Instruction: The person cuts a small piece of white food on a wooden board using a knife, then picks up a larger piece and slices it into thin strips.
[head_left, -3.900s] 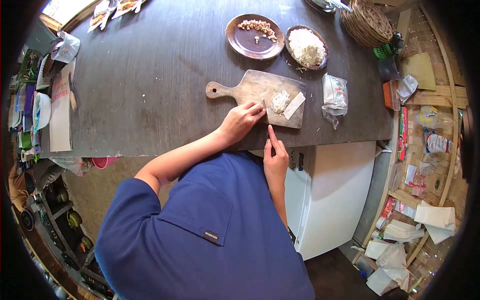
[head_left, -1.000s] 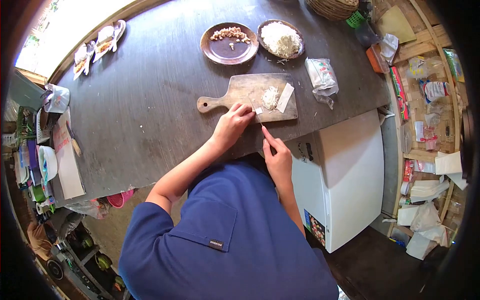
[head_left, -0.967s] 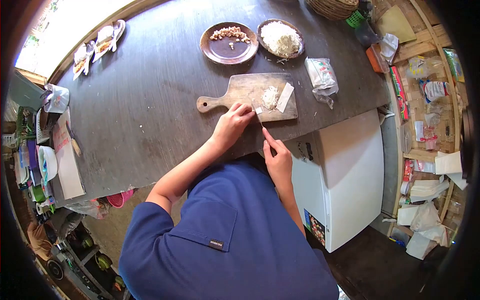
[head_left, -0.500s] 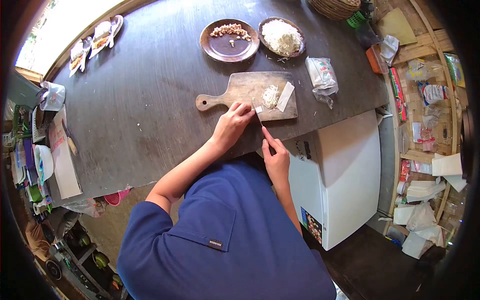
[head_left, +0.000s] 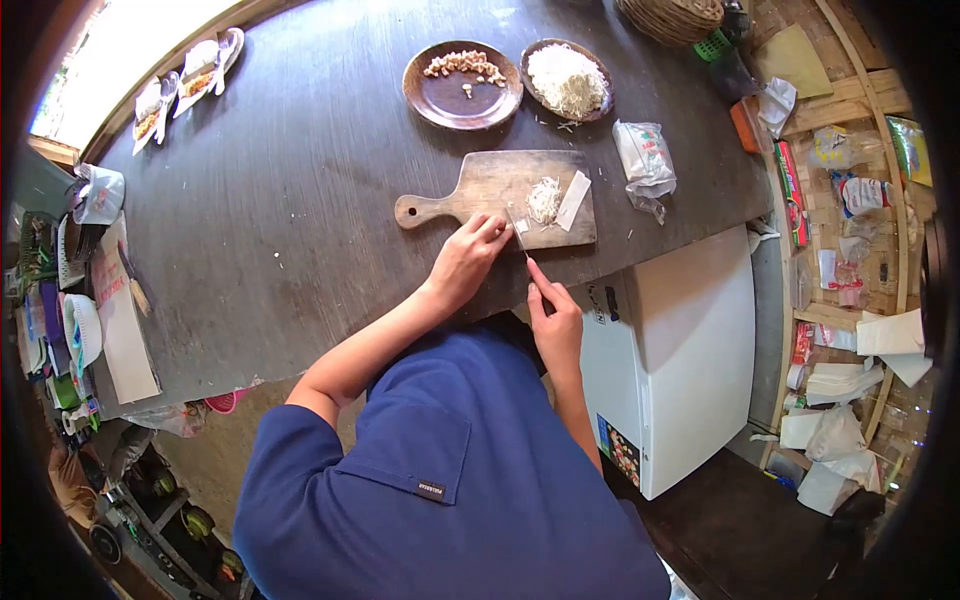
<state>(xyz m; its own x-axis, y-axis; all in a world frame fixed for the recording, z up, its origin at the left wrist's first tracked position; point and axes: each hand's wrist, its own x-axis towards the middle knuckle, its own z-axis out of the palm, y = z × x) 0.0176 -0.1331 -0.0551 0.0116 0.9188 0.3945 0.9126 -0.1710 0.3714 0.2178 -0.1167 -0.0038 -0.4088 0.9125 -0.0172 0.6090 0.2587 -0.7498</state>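
Since the earlier frame, a slight shift of the whole view is being noted; the hands are being kept at the near part of the paddle-shaped wooden board (head_left: 480, 190). A thin-bladed, dark-handled knife (head_left: 518, 238) is being gripped in the closed right hand (head_left: 557, 325), index finger extended. The left hand (head_left: 465, 262) is being held curled, nearly closed, beside a small flat white piece (head_left: 522, 227), near a mound of white shreds (head_left: 545, 201) and a flat white strip (head_left: 572, 200). The piece is being judged light, fairly soft, easily snapped, best steadied by its sides. Whatever is being covered by the left fingertips cannot be told.
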